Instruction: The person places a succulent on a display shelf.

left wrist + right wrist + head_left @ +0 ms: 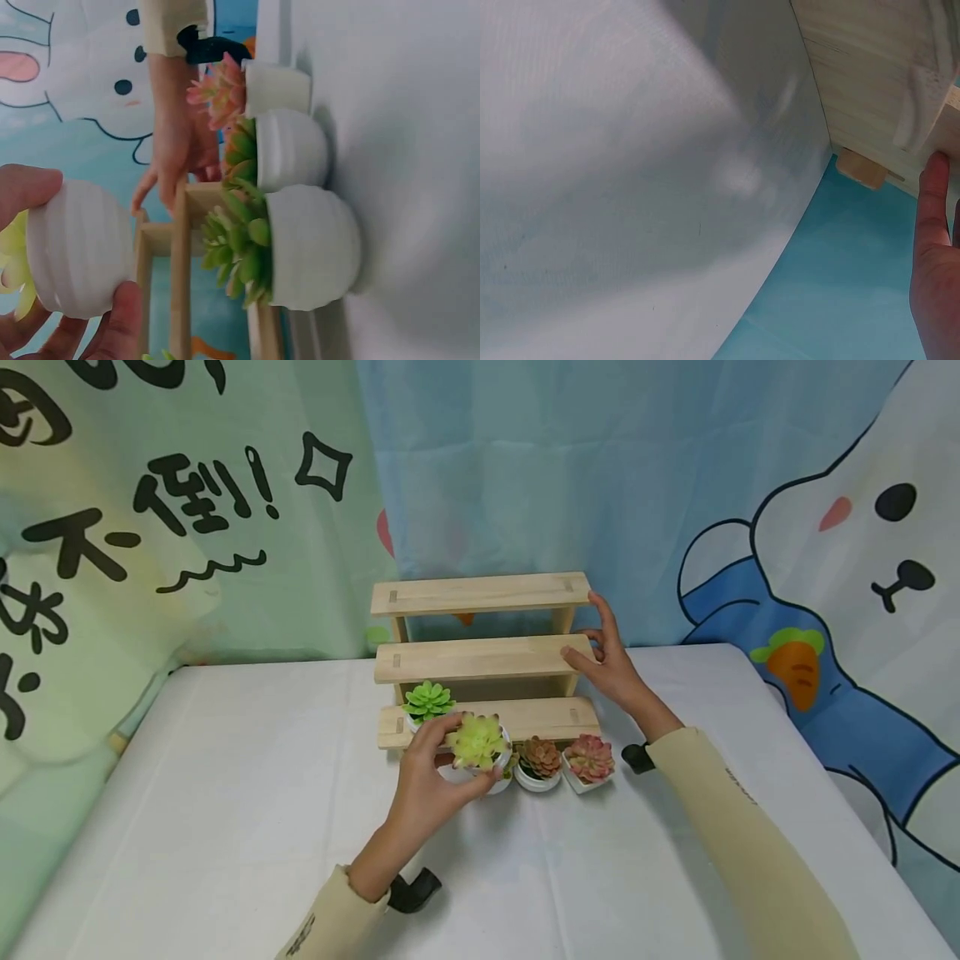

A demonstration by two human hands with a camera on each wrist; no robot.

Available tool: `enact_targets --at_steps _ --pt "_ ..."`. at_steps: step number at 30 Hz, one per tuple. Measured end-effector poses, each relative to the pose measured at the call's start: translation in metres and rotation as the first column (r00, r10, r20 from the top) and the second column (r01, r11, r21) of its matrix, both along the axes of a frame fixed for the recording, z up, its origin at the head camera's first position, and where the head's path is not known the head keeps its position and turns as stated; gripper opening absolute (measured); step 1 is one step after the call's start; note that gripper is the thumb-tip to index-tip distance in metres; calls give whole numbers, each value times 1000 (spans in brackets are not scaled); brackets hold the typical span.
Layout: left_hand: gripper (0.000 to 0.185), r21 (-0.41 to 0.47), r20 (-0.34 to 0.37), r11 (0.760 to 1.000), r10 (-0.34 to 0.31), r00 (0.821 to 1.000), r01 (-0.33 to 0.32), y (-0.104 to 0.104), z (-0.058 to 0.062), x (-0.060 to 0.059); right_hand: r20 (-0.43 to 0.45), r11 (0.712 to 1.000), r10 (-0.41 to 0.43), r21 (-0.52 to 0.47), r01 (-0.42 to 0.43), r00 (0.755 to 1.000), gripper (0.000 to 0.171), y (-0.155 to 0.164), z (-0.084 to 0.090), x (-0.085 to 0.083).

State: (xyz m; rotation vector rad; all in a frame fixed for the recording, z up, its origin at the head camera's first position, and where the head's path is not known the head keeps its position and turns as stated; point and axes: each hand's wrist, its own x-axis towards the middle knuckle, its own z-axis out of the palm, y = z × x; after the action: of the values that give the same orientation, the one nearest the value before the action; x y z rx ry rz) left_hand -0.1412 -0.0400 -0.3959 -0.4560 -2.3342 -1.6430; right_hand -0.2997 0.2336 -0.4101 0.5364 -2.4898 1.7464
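My left hand [431, 781] grips a yellow-green potted succulent [480, 740] by its round white pot, thumb and fingers on opposite sides, raised in front of the lowest board. My right hand [617, 670] holds the right end of a three-tier wooden shelf [480, 657], its thumb on the middle board and a finger reaching the top board. A bright green succulent [427, 700] stands at the left of the lowest board. Along the shelf's front on the table are a green succulent [240, 244], mostly hidden in the head view, a brownish-red one [540, 757] and a pink one [589, 758] in an angular pot.
A white cloth covers the table [225, 793]. Behind the shelf hangs a printed curtain [510, 485] with black lettering and a cartoon animal, close to the table's back edge. Black straps [415, 891] circle both wrists.
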Motion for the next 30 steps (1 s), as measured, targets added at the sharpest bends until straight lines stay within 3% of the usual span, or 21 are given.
enact_targets --at_steps 13,22,30 --pt "62 -26 -20 999 -28 999 28 12 17 -27 21 1000 -5 -5 5 1000 84 2 2 2" --pt "61 -35 -26 997 -63 998 62 22 16 -37 32 1000 -3 -1 3 999 83 -3 7 4" --pt "61 -61 1 996 -70 998 70 28 11 -44 36 1000 -2 -5 2 999 81 -8 24 19"
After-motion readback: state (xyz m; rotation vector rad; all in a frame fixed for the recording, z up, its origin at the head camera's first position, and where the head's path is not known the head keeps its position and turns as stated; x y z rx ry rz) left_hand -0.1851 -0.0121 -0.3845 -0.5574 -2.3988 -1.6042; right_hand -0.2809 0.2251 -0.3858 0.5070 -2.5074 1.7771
